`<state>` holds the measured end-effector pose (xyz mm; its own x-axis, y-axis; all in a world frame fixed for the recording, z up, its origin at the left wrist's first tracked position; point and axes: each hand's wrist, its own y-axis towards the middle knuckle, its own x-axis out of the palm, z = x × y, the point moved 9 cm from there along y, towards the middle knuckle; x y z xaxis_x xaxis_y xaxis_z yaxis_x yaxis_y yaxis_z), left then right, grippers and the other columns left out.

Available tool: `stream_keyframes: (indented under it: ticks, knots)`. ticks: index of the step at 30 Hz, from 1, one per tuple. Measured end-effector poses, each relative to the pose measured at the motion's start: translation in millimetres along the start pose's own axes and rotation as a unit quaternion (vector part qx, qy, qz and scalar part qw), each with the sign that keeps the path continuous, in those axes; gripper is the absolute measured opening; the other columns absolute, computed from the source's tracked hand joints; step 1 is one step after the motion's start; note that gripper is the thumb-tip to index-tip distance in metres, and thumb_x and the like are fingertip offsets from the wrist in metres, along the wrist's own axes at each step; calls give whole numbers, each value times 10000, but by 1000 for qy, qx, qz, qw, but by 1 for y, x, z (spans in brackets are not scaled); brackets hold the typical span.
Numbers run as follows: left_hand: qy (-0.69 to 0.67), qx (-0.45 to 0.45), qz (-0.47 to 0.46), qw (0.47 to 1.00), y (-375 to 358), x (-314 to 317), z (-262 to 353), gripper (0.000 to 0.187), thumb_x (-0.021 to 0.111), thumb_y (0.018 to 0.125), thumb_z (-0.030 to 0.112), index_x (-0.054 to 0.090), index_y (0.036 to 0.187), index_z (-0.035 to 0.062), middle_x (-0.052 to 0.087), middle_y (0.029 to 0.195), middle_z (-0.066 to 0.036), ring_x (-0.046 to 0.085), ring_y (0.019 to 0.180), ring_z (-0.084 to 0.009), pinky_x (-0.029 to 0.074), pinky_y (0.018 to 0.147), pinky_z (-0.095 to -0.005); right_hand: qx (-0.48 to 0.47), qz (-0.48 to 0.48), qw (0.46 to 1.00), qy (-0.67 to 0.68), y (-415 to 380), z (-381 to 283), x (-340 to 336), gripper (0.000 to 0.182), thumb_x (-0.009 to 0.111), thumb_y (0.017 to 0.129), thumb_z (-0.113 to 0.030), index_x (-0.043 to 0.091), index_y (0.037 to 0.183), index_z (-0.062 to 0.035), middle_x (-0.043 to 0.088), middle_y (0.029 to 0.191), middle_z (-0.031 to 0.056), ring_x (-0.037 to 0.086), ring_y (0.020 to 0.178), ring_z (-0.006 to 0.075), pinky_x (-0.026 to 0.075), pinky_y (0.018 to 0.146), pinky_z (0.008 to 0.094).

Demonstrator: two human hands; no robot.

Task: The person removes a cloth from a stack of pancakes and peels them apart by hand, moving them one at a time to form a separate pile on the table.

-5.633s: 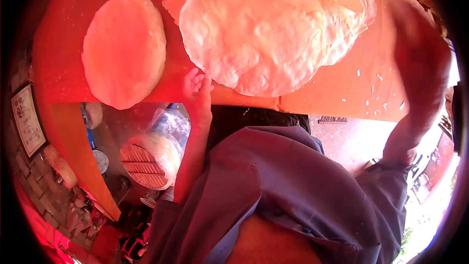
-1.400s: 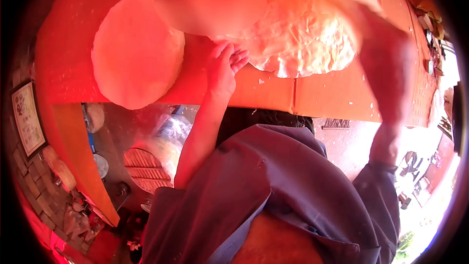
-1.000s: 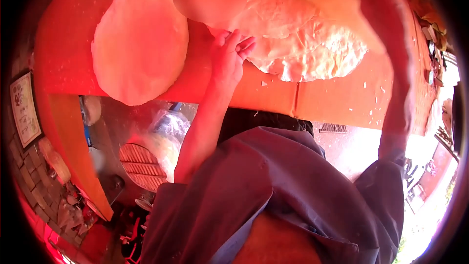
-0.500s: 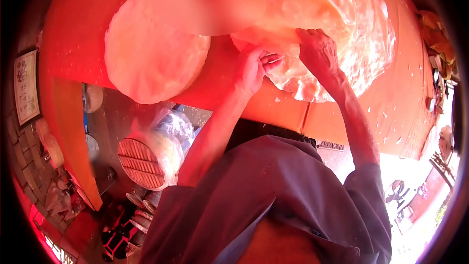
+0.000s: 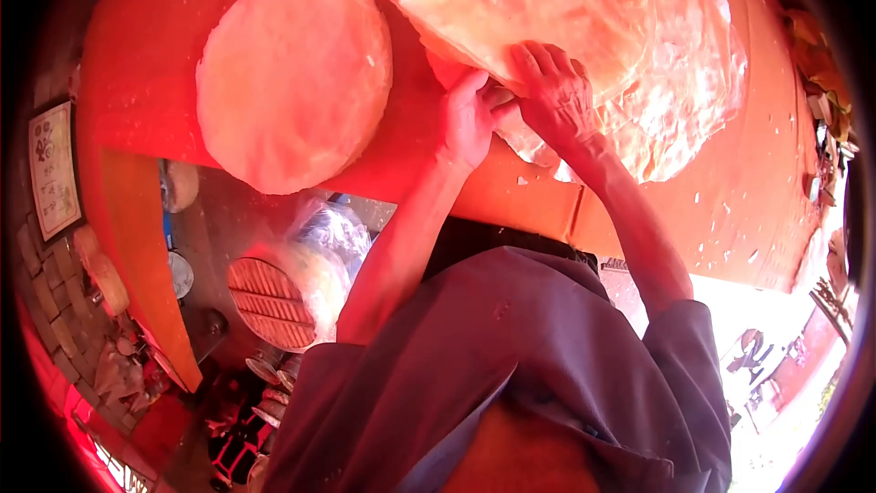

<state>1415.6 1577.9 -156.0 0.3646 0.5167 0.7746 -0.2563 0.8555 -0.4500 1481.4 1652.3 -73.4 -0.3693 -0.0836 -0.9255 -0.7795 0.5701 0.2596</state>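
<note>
A thin round sheet (image 5: 538, 9) lies over a spread of crinkled, shiny sheets (image 5: 684, 100) on the red-orange table (image 5: 438, 169). At its near edge, my left hand (image 5: 470, 119) is closed, its thumb and fingers pinching the rim. My right hand (image 5: 555, 96) rests on the same sheet just to the right, with its fingers bent over the edge and close together. A separate pale stack of round sheets (image 5: 292, 78) lies on the table to the left, untouched by either hand.
Below the table at the left are a round slatted wooden lid (image 5: 271, 304) and clear plastic wrapping (image 5: 333, 237). A framed paper (image 5: 54, 172) stands at the far left. Small white flakes dot the table.
The lifted, blurred sheet has come down flat over the crinkled ones, uncovering the left stack. My right hand has moved left, closer to my left hand.
</note>
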Motion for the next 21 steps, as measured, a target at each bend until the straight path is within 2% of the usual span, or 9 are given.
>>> stream_keyframes:
  ticks: [1,2,4,6,10,11,14,17,21]
  knots:
    - [2,0,-1,1000,0,-1,0,286,498,928,262,568,1129,72,615,1112,-80,573,1043,-250,465,899,-407,-29,69,997,16,3,-2,-7,204,598,756,-114,574,954,-74,631,964,124,626,887,304,494,691,440]
    - [23,10,17,1000,0,-7,2,304,491,930,258,562,1149,59,608,1126,-88,567,1068,-250,462,912,-410,-28,70,997,16,9,11,-5,204,598,756,-114,574,954,-74,631,964,124,626,887,304,494,691,440]
    - [45,17,37,998,-8,-12,4,323,485,932,254,556,1168,45,602,1141,-96,561,1093,-250,458,926,-412,-49,-38,998,0,21,37,15,133,572,731,-83,589,862,-92,621,766,120,622,667,303,489,564,411]
    - [156,-11,38,987,-25,-12,4,354,466,949,255,530,1197,10,602,1122,-117,569,1091,-248,457,936,-412,-38,-29,974,-221,64,46,-45,90,562,707,-64,585,786,-99,604,662,112,600,549,297,464,471,393]
    - [248,-37,51,967,-63,-18,0,403,443,973,279,488,1238,-23,597,1124,-149,596,1044,-248,472,919,-386,-107,-63,988,-93,83,-30,-231,326,613,850,-139,603,1110,58,670,877,197,658,799,320,525,778,347]
    - [245,-34,51,968,-71,-16,-1,403,443,973,279,488,1238,-23,597,1124,-149,596,1044,-248,472,919,-386,-110,-63,987,-94,78,-30,-223,326,613,850,-139,603,1110,58,670,877,197,658,799,320,525,778,347]
    - [223,-48,70,971,-86,-10,-9,402,484,968,292,501,1229,-14,601,1126,-163,599,1043,-259,473,920,-393,-124,86,982,-115,27,-32,-181,102,565,702,-71,553,796,-109,525,611,69,565,531,241,421,436,379]
    - [109,7,58,992,-96,9,-13,326,599,929,234,546,1163,13,633,1018,-94,625,945,-193,515,836,-333,-105,-145,974,-139,-41,-33,-65,179,585,682,-114,524,850,-115,513,790,35,529,804,203,400,707,345]
    - [42,-2,148,988,-103,-20,-33,224,642,900,189,605,1097,89,657,952,-25,633,821,-121,488,682,-274,-96,-151,983,-44,-95,-60,-43,101,583,688,-128,529,772,-110,513,716,44,550,722,200,428,635,335]
